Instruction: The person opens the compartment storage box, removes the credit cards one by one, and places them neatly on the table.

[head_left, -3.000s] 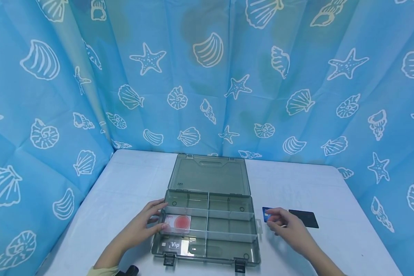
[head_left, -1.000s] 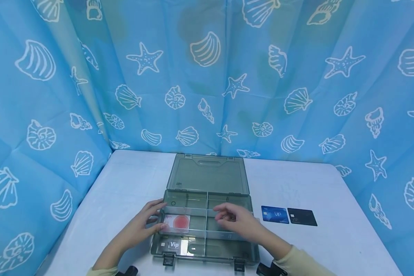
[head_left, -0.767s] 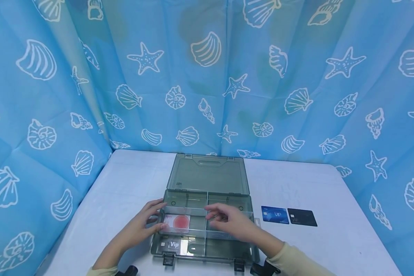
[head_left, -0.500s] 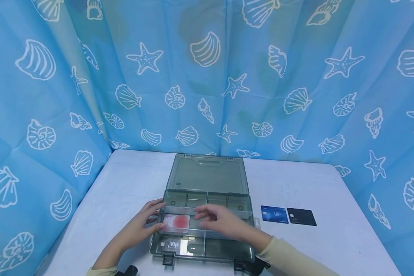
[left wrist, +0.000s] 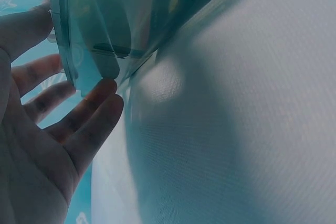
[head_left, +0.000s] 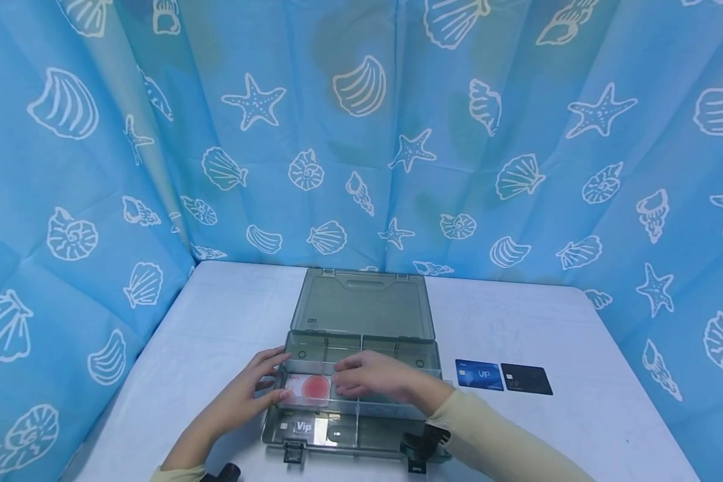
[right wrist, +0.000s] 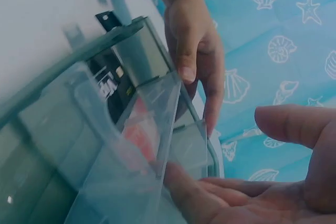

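Fingers of the left hand (head_left: 241, 399), straight, pressed the organizer box (head_left: 361, 402) at its 9 o'clock wall. Inside lay the red-dot card (head_left: 308, 390), long axis running 9 to 3; the right hand (head_left: 370, 377) touched its 3 o'clock end, fingers relaxed.

"Vip" in white letters on the dark card (head_left: 304, 426) lying in the front-left compartment of the open organizer box (head_left: 361, 438). "VIP" in pale letters on the blue card (head_left: 478, 374) lying on the table (head_left: 217, 321), right of the box. Small print on the white card with a red disc (head_left: 309, 387): too blurred to read.
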{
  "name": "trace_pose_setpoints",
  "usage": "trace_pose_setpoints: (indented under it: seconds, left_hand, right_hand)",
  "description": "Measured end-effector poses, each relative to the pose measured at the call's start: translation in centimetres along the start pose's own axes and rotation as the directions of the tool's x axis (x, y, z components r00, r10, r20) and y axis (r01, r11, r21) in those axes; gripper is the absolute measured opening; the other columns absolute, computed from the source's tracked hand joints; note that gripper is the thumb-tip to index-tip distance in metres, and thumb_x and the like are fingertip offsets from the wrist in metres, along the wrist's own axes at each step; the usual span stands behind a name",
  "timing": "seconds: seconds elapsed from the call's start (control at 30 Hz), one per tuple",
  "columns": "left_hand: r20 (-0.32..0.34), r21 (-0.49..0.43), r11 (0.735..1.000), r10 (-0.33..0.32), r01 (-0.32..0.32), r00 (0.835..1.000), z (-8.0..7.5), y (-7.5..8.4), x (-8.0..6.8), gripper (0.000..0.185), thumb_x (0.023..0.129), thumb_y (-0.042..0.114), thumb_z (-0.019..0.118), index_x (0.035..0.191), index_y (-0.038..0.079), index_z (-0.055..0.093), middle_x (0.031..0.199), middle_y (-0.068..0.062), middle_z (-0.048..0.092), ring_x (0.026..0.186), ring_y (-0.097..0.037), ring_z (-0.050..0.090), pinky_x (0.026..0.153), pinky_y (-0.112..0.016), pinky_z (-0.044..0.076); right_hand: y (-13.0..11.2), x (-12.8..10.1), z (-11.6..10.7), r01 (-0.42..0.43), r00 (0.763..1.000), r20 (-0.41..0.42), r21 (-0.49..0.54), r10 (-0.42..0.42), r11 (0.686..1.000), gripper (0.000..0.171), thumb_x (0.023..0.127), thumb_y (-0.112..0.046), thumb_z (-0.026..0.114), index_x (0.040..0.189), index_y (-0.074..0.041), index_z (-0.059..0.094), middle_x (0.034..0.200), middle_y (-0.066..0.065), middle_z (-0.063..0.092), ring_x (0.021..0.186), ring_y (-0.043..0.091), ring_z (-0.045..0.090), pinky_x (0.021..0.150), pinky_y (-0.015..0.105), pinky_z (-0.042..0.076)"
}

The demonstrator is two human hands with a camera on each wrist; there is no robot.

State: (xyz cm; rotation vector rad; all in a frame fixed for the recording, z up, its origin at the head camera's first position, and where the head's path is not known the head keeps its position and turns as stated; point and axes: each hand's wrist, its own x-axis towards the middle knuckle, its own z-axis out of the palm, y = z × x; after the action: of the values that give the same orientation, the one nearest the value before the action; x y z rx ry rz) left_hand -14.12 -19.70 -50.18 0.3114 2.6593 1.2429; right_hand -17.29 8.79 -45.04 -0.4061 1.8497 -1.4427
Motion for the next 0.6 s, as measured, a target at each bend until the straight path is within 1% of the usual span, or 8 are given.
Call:
trace_pose_setpoints:
  seconds: [0.1, 0.27, 0.33, 0.47, 0.6]
  left_hand:
    - [0.001, -0.007, 1.0, 0.0, 0.0, 1.0, 0.0, -0.1, 0.0, 0.07, 0.092, 0.034, 0.077, 0.152, 0.014, 0.047, 0.16, -0.014, 0.034, 0.129, -0.041, 0.054, 0.107, -0.056, 0.05]
    - [0.002, -0.001, 1.0, 0.006, -0.006, 1.0, 0.0, -0.2, 0.0, 0.07, 0.092, 0.034, 0.077, 0.152, 0.014, 0.047, 0.16, -0.014, 0.034, 0.129, -0.042, 0.055, 0.107, -0.056, 0.05]
    - [0.001, 0.002, 1.0, 0.008, -0.008, 1.0, 0.0, -0.2, 0.0, 0.07, 0.092, 0.035, 0.077, 0.152, 0.015, 0.047, 0.16, -0.013, 0.034, 0.129, -0.041, 0.055, 0.107, -0.056, 0.05]
    - [0.0, 0.0, 1.0, 0.015, -0.015, 1.0, 0.0, -0.2, 0.0, 0.069, 0.092, 0.034, 0.077, 0.152, 0.014, 0.048, 0.16, -0.014, 0.034, 0.128, -0.042, 0.055, 0.105, -0.056, 0.052]
    - [0.001, -0.007, 1.0, 0.012, -0.012, 1.0, 0.0, -0.2, 0.0, 0.069, 0.092, 0.033, 0.077, 0.152, 0.014, 0.048, 0.16, -0.014, 0.034, 0.128, -0.042, 0.055, 0.104, -0.056, 0.053]
  right_hand:
    - [-0.1, 0.3, 0.4, -0.023, 1.0, -0.007, 0.014, 0.023, 1.0, 0.058, 0.103, -0.023, 0.061, 0.145, 0.014, 0.043, 0.141, 0.026, 0.055, 0.123, 0.039, 0.062, 0.103, 0.043, 0.056]
    - [-0.2, 0.8, 1.0, -0.046, 0.999, 0.002, 0.103, 0.046, 0.994, 0.065, 0.102, -0.019, 0.061, 0.146, 0.02, 0.033, 0.146, 0.032, 0.046, 0.129, 0.044, 0.054, 0.11, 0.045, 0.05]
    - [-0.2, 1.0, 1.1, -0.059, 0.998, 0.006, 0.137, 0.059, 0.989, 0.067, 0.101, -0.019, 0.061, 0.146, 0.021, 0.031, 0.147, 0.032, 0.045, 0.131, 0.044, 0.052, 0.112, 0.045, 0.048]
    - [-0.3, 1.1, 1.2, -0.082, 0.997, 0.029, 0.206, 0.078, 0.975, 0.067, 0.1, -0.017, 0.061, 0.145, 0.022, 0.031, 0.145, 0.031, 0.046, 0.135, 0.043, 0.049, 0.115, 0.046, 0.044]
    - [-0.5, 1.3, 1.3, -0.101, 0.995, 0.046, 0.254, 0.092, 0.962, 0.064, 0.1, -0.015, 0.06, 0.144, 0.022, 0.033, 0.146, 0.033, 0.044, 0.138, 0.046, 0.044, 0.118, 0.049, 0.04]
